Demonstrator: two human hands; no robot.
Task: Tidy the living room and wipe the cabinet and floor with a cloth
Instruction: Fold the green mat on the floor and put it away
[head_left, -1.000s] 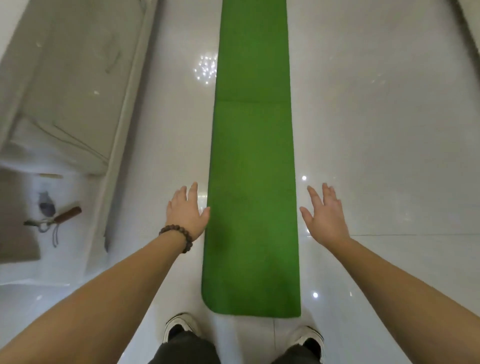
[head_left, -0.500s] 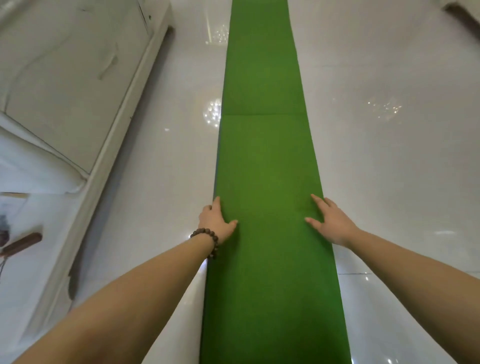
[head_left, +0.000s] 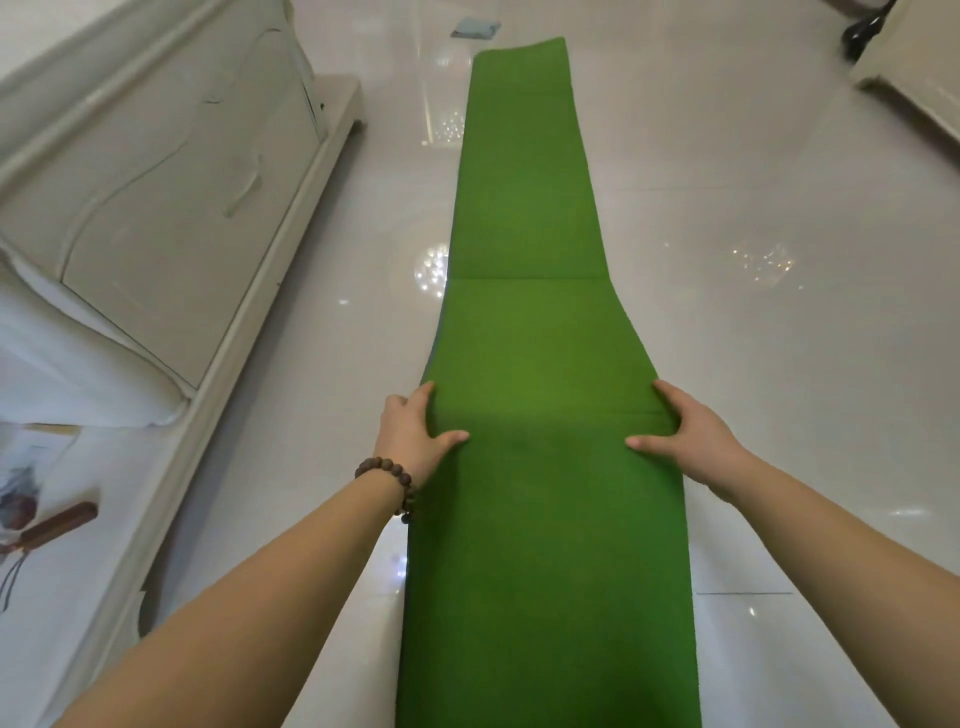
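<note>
A long green mat (head_left: 540, 467) lies lengthwise on the glossy white tiled floor (head_left: 779, 364), running from the bottom edge of the view straight away from the person. The left hand (head_left: 410, 434) grips the mat's left long edge, thumb lying on top of the green surface and fingers curled round the edge; a beaded bracelet (head_left: 392, 480) sits on that wrist. The right hand (head_left: 685, 431) grips the opposite long edge at the same level, thumb on top pointing inward and fingers wrapped over the side. Between the two hands a faint crease crosses the mat, and its left edge looks slightly lifted off the floor just beyond the left hand. To the left, a pale cabinet (head_left: 171, 208) stands along the floor, its base plinth running roughly parallel to the mat with a strip of bare tile between them; the strip narrows nearer the person. On a white surface at the near left lies a wooden-handled object (head_left: 57, 522) with a cord. Right of the mat the tiles stretch wide and open. Farther along, a second fold line crosses the mat, and its far end stops short of a small bluish cloth (head_left: 475, 27) lying on the floor, apart from the mat. At the far right corner stands the base of another pale piece of furniture (head_left: 914, 78).
</note>
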